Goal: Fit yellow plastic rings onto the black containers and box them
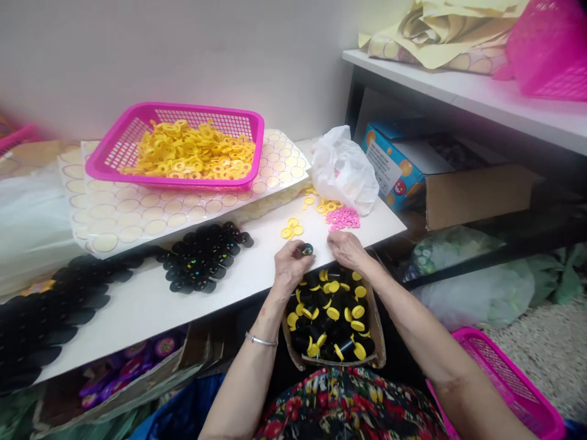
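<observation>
My left hand (291,266) is closed around a small black cylindrical container (306,249), its open end facing up with colored specks inside. To the right, my right hand (347,249) has its fingertips drawn together at the near side of a heap of tiny pink pieces (343,218); what they pinch, if anything, is too small to see. Just beyond my left hand lie several yellow ring-shaped caps (292,229). Below both hands, a cardboard box (293,359) holds many black containers with yellow caps (332,313).
A pink basket (174,181) full of yellow parts stands on patterned sheets at the back left. Black containers (197,256) stand grouped on the white table (257,269). A white plastic bag (343,168) sits at the back right, near a blue carton (389,165) under a shelf.
</observation>
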Demonstrator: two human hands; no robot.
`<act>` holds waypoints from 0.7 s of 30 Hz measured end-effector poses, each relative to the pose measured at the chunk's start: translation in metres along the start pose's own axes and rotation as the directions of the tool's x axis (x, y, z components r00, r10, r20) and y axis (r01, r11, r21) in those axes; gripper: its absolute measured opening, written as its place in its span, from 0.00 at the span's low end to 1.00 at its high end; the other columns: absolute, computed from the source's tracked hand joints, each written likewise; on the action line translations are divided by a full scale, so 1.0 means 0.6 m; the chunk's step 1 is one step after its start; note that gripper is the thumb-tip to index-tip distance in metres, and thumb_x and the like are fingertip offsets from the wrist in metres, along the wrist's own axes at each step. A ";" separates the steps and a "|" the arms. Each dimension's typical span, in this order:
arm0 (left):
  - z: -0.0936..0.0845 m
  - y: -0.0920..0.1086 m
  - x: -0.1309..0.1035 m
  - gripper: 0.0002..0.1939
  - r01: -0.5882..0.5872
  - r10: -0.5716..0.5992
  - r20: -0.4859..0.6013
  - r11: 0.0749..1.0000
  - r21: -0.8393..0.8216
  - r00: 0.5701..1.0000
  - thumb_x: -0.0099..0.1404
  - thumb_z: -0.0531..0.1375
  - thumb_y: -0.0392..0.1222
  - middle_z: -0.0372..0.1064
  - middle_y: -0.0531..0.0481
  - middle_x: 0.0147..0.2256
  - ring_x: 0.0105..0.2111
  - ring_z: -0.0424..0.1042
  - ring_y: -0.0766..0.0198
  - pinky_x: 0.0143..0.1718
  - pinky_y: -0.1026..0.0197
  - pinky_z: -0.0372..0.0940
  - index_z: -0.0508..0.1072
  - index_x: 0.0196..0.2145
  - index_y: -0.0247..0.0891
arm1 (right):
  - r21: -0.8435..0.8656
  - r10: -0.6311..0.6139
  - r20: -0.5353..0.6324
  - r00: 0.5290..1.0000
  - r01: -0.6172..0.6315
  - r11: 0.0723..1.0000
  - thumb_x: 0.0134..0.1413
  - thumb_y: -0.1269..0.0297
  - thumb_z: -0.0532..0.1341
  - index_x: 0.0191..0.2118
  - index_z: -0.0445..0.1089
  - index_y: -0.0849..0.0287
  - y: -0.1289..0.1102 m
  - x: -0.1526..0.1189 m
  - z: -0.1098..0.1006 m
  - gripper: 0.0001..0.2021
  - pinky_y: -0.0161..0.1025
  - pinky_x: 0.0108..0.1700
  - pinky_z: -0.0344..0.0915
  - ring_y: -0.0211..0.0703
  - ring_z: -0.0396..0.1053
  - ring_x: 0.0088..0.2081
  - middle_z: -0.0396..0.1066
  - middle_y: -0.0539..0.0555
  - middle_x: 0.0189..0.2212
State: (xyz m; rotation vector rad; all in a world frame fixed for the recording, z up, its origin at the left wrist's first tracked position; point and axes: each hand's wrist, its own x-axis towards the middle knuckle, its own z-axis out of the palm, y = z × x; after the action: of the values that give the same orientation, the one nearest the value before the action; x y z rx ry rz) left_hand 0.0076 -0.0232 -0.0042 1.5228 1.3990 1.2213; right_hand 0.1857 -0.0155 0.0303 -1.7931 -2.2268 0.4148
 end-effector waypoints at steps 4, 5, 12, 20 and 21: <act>0.018 -0.004 0.000 0.16 0.004 -0.003 0.017 0.999 -0.039 1.000 0.43 0.66 0.42 0.65 0.56 0.26 0.24 0.60 0.71 0.27 0.66 0.59 0.73 0.33 0.37 | -0.017 -0.002 0.023 1.000 0.003 1.000 0.51 0.73 0.51 0.31 0.71 0.61 0.000 0.011 -0.003 0.11 0.35 0.32 0.52 0.41 0.64 0.32 0.69 0.56 0.29; 0.020 -0.006 -0.001 0.16 0.002 -0.001 0.020 0.999 -0.039 1.000 0.44 0.66 0.42 0.65 0.56 0.25 0.24 0.60 0.71 0.27 0.66 0.59 0.73 0.33 0.37 | -0.020 -0.015 0.014 1.000 0.015 1.000 0.51 0.73 0.51 0.30 0.72 0.61 0.003 0.013 -0.002 0.12 0.35 0.33 0.52 0.41 0.63 0.32 0.69 0.56 0.29; 0.021 -0.014 -0.003 0.17 -0.043 0.043 0.024 0.999 -0.003 0.999 0.45 0.67 0.44 0.65 0.55 0.26 0.24 0.61 0.70 0.28 0.65 0.60 0.73 0.35 0.37 | 0.065 -0.071 -0.064 0.995 0.075 0.995 0.52 0.73 0.52 0.30 0.72 0.63 0.026 0.010 0.013 0.11 0.34 0.35 0.55 0.40 0.64 0.33 0.69 0.56 0.30; 0.023 -0.016 -0.003 0.17 -0.059 0.058 0.033 0.998 0.029 0.998 0.46 0.67 0.44 0.65 0.55 0.26 0.25 0.61 0.69 0.29 0.66 0.59 0.73 0.35 0.38 | 0.129 -0.097 -0.141 0.985 0.115 0.985 0.52 0.72 0.52 0.28 0.70 0.60 0.034 0.009 0.024 0.09 0.34 0.33 0.56 0.39 0.62 0.30 0.65 0.53 0.27; 0.023 -0.017 -0.003 0.17 -0.057 0.056 0.033 0.998 0.035 0.998 0.46 0.67 0.44 0.65 0.55 0.26 0.25 0.62 0.69 0.29 0.66 0.59 0.73 0.35 0.38 | 0.117 -0.111 -0.137 0.984 0.127 0.985 0.52 0.72 0.53 0.27 0.70 0.60 0.034 0.007 0.025 0.09 0.34 0.32 0.55 0.39 0.62 0.30 0.64 0.53 0.27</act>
State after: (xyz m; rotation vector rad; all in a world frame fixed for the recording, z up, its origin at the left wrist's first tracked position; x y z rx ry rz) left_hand 0.0178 -0.0224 -0.0180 1.6097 1.3723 1.2060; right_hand 0.1977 -0.0081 0.0088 -1.5679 -2.1545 0.3922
